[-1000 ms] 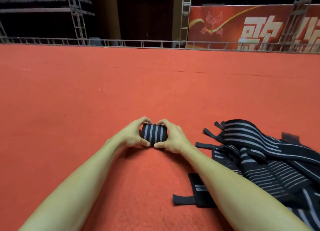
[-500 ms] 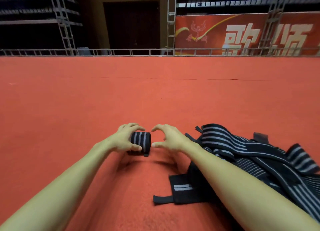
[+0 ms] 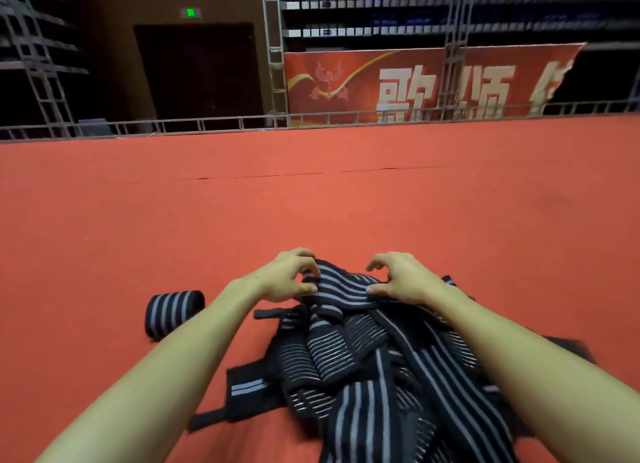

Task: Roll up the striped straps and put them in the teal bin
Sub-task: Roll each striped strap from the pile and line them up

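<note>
A finished roll of black strap with grey stripes lies on the red carpet, left of my left forearm and apart from both hands. A loose pile of striped straps lies between my arms. At the pile's far edge, my left hand pinches the end of the top strap between thumb and fingers. My right hand hovers at the same strap's right side with arched fingers, only the thumb touching the fabric. The teal bin is out of view.
Red carpet stretches ahead to a low metal railing. Beyond the railing stand truss towers, a red banner and a dark doorway. A black strap tab with a grey label sticks out at the pile's left.
Both hands let go of the rolled strap, which now lies on the carpet to the left. They moved right onto the pile, and my left hand took hold of the top strap.
</note>
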`<state>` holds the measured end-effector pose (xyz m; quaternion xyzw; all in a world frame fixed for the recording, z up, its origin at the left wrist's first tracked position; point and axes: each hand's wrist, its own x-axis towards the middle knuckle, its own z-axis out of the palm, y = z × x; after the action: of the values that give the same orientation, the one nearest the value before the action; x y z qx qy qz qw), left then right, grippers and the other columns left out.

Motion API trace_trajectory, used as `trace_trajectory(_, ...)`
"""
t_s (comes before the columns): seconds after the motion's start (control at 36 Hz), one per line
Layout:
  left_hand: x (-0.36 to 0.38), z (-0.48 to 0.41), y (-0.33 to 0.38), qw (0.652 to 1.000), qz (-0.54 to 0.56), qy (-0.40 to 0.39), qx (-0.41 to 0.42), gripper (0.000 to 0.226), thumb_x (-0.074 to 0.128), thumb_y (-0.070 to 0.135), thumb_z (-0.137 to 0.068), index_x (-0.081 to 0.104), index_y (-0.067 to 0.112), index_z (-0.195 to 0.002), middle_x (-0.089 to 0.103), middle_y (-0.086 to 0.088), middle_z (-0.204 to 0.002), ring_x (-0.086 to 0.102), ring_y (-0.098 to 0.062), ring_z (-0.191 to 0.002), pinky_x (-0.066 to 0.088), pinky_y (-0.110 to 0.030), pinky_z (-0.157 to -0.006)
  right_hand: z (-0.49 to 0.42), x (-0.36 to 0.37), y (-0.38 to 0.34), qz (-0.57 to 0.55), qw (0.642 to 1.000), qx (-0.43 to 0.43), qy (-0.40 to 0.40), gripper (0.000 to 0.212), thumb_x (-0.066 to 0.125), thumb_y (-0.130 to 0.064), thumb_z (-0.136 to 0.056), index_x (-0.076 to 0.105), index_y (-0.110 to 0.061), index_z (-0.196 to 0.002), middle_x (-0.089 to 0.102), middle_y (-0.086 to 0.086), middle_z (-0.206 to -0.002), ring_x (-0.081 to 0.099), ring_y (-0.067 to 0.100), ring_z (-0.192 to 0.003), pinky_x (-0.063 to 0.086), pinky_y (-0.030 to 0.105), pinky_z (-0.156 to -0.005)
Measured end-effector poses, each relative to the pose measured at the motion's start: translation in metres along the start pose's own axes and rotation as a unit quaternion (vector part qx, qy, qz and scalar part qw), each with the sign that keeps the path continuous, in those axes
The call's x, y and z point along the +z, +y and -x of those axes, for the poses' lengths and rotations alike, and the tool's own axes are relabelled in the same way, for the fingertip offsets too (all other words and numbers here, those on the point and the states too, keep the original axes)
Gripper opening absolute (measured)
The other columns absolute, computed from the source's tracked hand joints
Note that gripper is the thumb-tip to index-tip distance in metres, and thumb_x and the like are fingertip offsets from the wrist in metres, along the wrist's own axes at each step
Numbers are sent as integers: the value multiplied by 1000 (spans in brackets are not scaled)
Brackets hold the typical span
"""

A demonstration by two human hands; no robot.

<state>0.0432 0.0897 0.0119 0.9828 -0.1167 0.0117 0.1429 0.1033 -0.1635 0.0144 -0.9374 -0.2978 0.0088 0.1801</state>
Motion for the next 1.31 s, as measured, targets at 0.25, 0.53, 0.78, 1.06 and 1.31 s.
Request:
trace_trajectory(0.25, 15, -41, 6, 998, -60, -32, 4, 25, 69, 25, -90, 58, 16, -110, 51, -4, -113, 48, -27, -114, 37, -34, -94, -7, 15, 32, -42, 998, -3, -54, 39, 70, -47, -88, 63, -26, -120, 61, 3, -133, 53, 24, -126, 43, 46, -106)
trace_trajectory(0.53, -5, -28, 24, 989, -142, -48, 13, 29, 66, 34, -92, 50, 22, -113, 56, 3, -109, 49, -20, -101, 29, -38, -80, 3, 0, 31, 28, 998, -25, -42, 41, 70, -50, -86, 57, -35, -122, 57, 1, -129, 43, 28, -126, 32, 47, -93)
trace_trajectory(0.78, -46, 23, 47, 999, -11, -13, 50, 29, 73, 30, -89, 53, 25, -110, 61, 6, -95, 53, -12, -83, 43, -31, -76, 49, -62, 35, 17, 995, -96, -36, 43, 76, -42, -83, 58, -47, -122, 63, -17, -129, 54, 14, -123, 37, 43, -106)
trace_trajectory(1.06, -68, 83, 83, 993, 85, 10, 81, 26, 69, 12, -92, 58, 28, -110, 62, 31, -104, 54, 17, -97, 40, -8, -89, 112, -112, 18, -16, 984, -180, -1, 38, 76, -26, -87, 68, -29, -124, 68, -11, -124, 59, 2, -114, 40, 14, -100)
trace_trajectory(1.31, -72, 153, 85, 992, 121, -17, 37, 40, 75, 29, -87, 61, 64, -101, 68, 17, -114, 62, 0, -107, 48, -25, -98, 160, -126, 8, 7, 985, -162, -56, 45, 81, -30, -82, 66, -31, -125, 68, -10, -122, 63, 14, -108, 47, 31, -96)
